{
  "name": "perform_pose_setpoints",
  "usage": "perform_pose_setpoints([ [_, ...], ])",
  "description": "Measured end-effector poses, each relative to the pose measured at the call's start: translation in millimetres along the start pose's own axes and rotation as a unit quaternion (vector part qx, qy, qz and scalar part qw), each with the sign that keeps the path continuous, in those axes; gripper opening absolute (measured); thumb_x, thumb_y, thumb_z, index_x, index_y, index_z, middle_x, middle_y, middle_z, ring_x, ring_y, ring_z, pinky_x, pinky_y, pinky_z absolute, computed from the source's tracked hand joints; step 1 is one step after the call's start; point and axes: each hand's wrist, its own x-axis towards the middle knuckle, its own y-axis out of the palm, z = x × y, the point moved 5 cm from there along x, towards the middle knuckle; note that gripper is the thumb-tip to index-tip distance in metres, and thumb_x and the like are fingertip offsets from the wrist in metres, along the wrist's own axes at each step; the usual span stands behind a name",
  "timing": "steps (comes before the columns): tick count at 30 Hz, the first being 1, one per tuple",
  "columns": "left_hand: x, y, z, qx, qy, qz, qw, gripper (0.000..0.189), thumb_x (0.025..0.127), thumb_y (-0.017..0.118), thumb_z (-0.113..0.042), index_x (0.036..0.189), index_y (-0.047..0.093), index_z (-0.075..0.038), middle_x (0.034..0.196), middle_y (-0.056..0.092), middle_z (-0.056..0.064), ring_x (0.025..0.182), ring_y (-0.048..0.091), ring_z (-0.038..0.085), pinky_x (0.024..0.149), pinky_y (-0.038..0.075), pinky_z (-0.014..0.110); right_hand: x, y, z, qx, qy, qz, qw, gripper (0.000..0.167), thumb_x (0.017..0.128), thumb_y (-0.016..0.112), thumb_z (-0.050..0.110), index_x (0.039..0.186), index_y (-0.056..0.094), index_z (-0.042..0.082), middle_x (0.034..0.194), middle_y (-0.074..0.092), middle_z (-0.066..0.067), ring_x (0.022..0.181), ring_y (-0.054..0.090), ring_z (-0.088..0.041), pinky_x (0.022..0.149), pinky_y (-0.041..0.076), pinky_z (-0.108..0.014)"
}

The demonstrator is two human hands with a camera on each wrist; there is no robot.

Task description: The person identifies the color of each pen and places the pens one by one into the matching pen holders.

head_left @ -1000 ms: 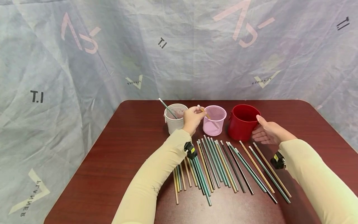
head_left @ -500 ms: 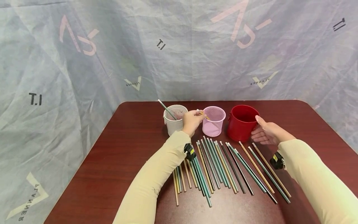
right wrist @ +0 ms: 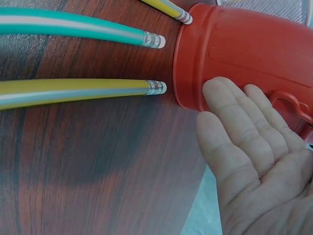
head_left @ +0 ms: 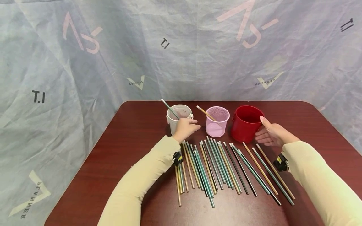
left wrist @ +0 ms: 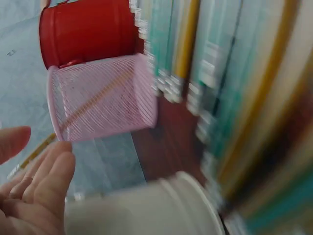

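Observation:
A yellow pencil [head_left: 205,113] leans in the pink mesh cup [head_left: 217,127], its eraser end sticking out to the left. My left hand [head_left: 185,128] holds nothing, its fingers extended in front of the white bucket [head_left: 173,125]. In the left wrist view the thumb and fingers stand apart near the pink cup's rim. A green pencil [head_left: 169,108] leans out of the white bucket. My right hand [head_left: 272,133] lies along the right side of the red bucket [head_left: 244,130], thumb at its rim. In the right wrist view its fingers [right wrist: 244,120] are straight against the red wall.
Several green, yellow and black pencils [head_left: 219,166] lie fanned out in front of the cups, eraser ends away from me. The dark wood table [head_left: 113,163] reaches back to a grey printed cloth [head_left: 181,62].
My left hand has let go of the yellow pencil, which now rests in the pink cup. That hand has moved left and toward me. My right hand stays at the red bucket.

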Motion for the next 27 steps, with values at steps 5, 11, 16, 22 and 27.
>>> perform_pose_setpoints([
  [5,-13.1,-25.0,16.1,0.153,0.042,-0.01,0.9873,0.016,0.079,0.069,-0.013,0.09,0.077,-0.005,0.085,0.073,0.005,0.077,0.065,0.017,0.073,0.051,0.026,0.7,-2,0,-0.004,-0.003,-0.001,1.0,0.09,0.098,0.011,0.059,0.126,0.039,-0.022,0.101,0.068,-0.015,0.095,0.067,-0.026,0.093,0.047,-0.048],
  [11,-27.9,-42.7,48.1,0.239,-0.032,0.062,0.9684,0.015,0.076,0.065,-0.004,0.062,0.07,-0.005,0.05,0.058,-0.002,0.049,0.054,0.009,0.053,0.046,0.024,1.0,-1,0,-0.007,-0.004,0.001,1.0,0.09,0.098,0.01,0.059,0.126,0.039,-0.022,0.1,0.069,-0.015,0.094,0.067,-0.025,0.094,0.047,-0.048],
  [16,-42.0,-45.5,65.8,0.256,-0.06,0.107,0.959,0.021,0.078,0.07,-0.005,0.057,0.068,-0.005,0.044,0.055,-0.003,0.044,0.056,0.012,0.049,0.045,0.024,1.3,0,-1,-0.004,-0.001,0.001,1.0,0.09,0.098,0.01,0.059,0.126,0.04,-0.021,0.1,0.069,-0.015,0.093,0.068,-0.024,0.092,0.048,-0.047],
  [22,-62.4,-40.4,72.7,0.255,-0.079,0.168,0.9491,0.029,0.079,0.073,-0.011,0.053,0.062,-0.003,0.045,0.057,0.002,0.038,0.055,0.013,0.04,0.047,0.026,1.3,2,-1,-0.006,-0.004,0.0,1.0,0.09,0.098,0.011,0.059,0.126,0.039,-0.021,0.101,0.068,-0.015,0.096,0.067,-0.027,0.095,0.046,-0.05],
  [27,-72.3,-32.0,74.3,0.239,-0.105,0.227,0.9381,0.031,0.081,0.073,-0.018,0.057,0.062,-0.002,0.047,0.059,0.007,0.038,0.057,0.015,0.039,0.048,0.027,1.1,0,-1,-0.01,-0.006,-0.005,0.9999,0.089,0.099,0.011,0.058,0.127,0.039,-0.022,0.102,0.068,-0.017,0.097,0.067,-0.028,0.096,0.045,-0.051],
])
